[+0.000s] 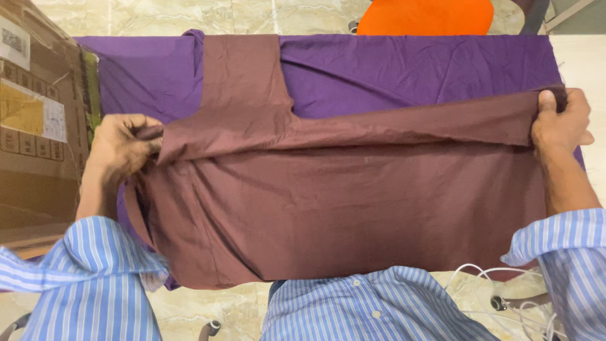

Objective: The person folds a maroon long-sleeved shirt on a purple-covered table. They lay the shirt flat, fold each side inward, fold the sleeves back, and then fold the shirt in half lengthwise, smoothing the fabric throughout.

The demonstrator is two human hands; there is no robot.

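Observation:
A maroon-brown garment point(341, 202) lies spread across a table covered with a purple cloth point(410, 66). One sleeve of the garment point(243, 69) points away from me toward the far edge. My left hand point(123, 142) pinches the garment's left end near the shoulder. My right hand point(558, 123) grips its right end, at the hem. Between the two hands a long fold of the fabric is lifted and stretched over the rest of the garment. The near edge of the garment hangs over the table's front.
A brown cardboard box point(35, 126) with labels stands at the left. An orange seat point(426, 16) sits beyond the table's far edge. White cables point(499, 297) lie on the marble floor at the lower right, beside a chair base.

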